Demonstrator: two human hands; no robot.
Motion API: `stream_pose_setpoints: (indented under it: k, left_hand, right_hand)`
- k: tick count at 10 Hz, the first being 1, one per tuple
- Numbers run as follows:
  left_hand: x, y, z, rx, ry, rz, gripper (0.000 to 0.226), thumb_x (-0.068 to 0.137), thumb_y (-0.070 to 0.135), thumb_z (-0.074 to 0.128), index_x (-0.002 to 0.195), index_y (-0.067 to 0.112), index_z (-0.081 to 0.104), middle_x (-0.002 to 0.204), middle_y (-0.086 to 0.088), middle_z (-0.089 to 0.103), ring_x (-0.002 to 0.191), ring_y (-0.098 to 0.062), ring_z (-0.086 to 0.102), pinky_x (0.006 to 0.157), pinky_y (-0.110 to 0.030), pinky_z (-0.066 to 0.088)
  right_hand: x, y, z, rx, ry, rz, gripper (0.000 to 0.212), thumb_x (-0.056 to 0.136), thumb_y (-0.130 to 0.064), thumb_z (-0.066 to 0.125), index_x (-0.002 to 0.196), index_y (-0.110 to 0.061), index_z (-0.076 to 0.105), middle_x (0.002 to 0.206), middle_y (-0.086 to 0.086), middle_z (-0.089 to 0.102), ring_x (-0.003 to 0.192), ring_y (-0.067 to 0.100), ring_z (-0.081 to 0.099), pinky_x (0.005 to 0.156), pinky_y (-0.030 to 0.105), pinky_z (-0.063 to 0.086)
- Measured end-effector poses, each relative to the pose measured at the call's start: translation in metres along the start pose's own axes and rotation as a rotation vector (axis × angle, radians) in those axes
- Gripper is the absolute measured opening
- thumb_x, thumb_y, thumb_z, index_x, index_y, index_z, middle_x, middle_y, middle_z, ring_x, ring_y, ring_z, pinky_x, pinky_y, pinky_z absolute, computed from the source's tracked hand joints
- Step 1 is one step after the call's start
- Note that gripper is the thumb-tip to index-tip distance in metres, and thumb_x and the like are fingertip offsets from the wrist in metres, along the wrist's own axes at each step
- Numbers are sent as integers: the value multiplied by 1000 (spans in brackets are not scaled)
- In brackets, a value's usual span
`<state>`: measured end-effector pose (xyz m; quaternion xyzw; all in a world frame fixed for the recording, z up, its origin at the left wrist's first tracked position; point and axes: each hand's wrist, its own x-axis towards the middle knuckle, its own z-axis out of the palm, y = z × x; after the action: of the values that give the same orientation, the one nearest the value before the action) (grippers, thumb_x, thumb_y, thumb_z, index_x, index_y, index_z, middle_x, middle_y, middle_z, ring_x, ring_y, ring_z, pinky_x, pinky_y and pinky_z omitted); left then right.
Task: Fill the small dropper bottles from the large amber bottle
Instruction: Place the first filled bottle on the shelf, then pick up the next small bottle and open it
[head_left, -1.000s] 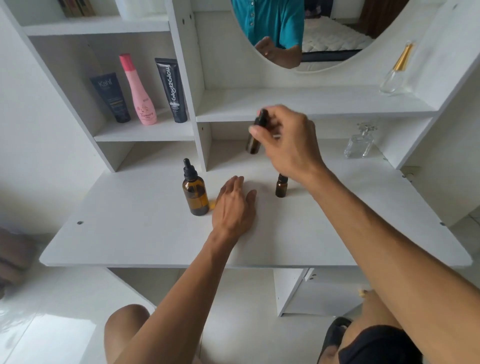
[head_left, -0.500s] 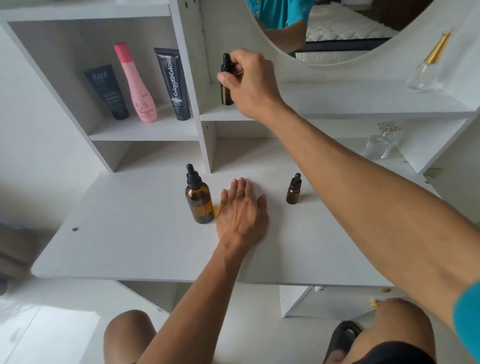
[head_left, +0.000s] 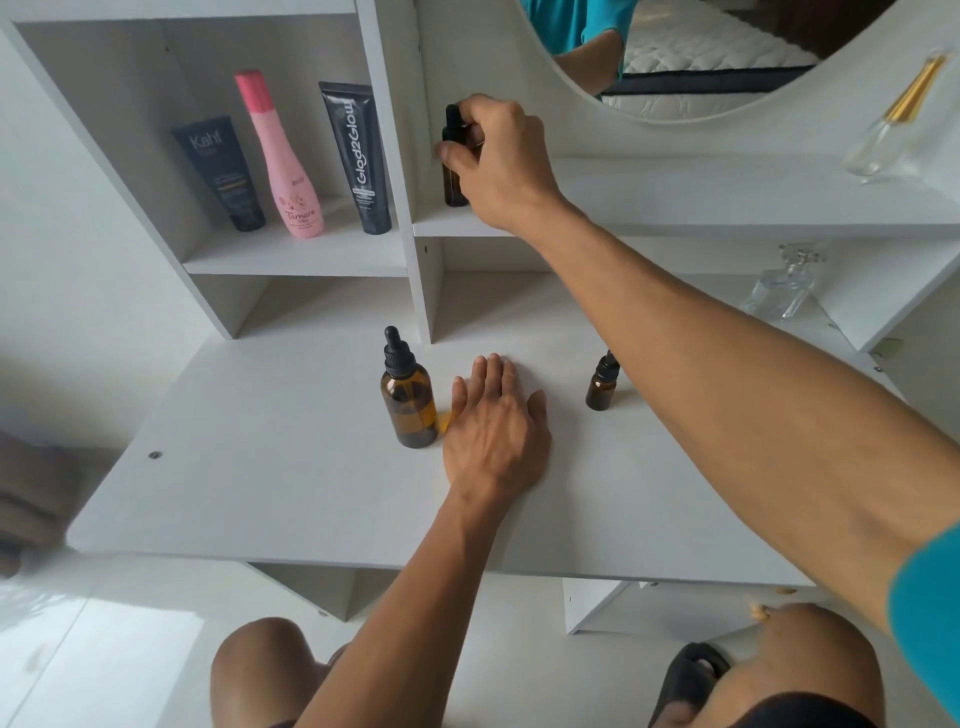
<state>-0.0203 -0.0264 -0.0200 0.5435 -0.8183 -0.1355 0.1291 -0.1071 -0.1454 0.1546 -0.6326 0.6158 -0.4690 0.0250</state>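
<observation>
Since 1 s ago: R hand (head_left: 501, 161) went from mid-air over the desk up to the mid shelf, taking a dropper bottle (head_left: 453, 171) with it; L hand hasn't shifted.

R hand now: fingers and thumb curled round the bottle's neck/cap, bottle upright, its base on or just off the shelf (head_left: 727, 208), can't tell which. It sits hard against the left wall of that compartment. Grip not released yet.

L hand (head_left: 496, 431): flat, palm down on the desk (head_left: 260, 493), fingers straight, holding nothing. Thumb side just beside the big bottle (head_left: 409, 402), maybe touching, can't tell.

Big bottle: amber, dropper cap on, upright, left of L hand. Small amber patch on the desk between bottle and hand, prob. light through the glass.

2nd small bottle (head_left: 602, 384): upright on desk, capped, right of L hand and apart from it, partly tucked under R forearm.

Progress (judgement): shelved bottle looks like a finished one being put away. The 2nd small one is capped; fill level unreadable, so can't say if it's done. If not, what's left is: uncap both, transfer from the big bottle, recap. The big bottle seems low on liquid but glass is too dark to be sure.

Outward: three cosmetic tubes/bottles (head_left: 296, 166) in the left cubby, two clear perfume bottles (head_left: 779, 283) far right, mirror (head_left: 701, 62) above.
</observation>
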Motion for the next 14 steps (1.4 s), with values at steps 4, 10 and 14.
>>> stream_pose_setpoints:
  k: [4, 10, 14]
  left_hand:
    - [0, -1, 0, 12, 2, 5, 64, 107, 42, 23, 159, 7, 16, 169, -7, 11, 156, -21, 2, 126, -41, 2]
    - [-8, -3, -1, -23, 58, 31, 58, 105, 37, 32, 156, 8, 31, 165, -6, 27, 154, -19, 15, 126, -39, 9]
    - [-6, -7, 3, -48, 109, 34, 52, 101, 38, 34, 140, 8, 49, 154, -6, 45, 149, -22, 29, 124, -42, 20]
  right_hand:
    - [-12, -1, -17, 19, 45, 47, 44, 89, -32, 71, 125, -9, 61, 107, 4, 69, 97, 16, 66, 90, 28, 55]
    - [-178, 64, -86, -119, 30, 239, 41, 84, -17, 77, 122, -7, 65, 116, 11, 69, 98, 19, 64, 92, 33, 51]
    - [-202, 83, -61, -40, 31, 399, 17, 86, -17, 75, 99, -7, 70, 89, 3, 73, 86, 19, 69, 79, 22, 48]
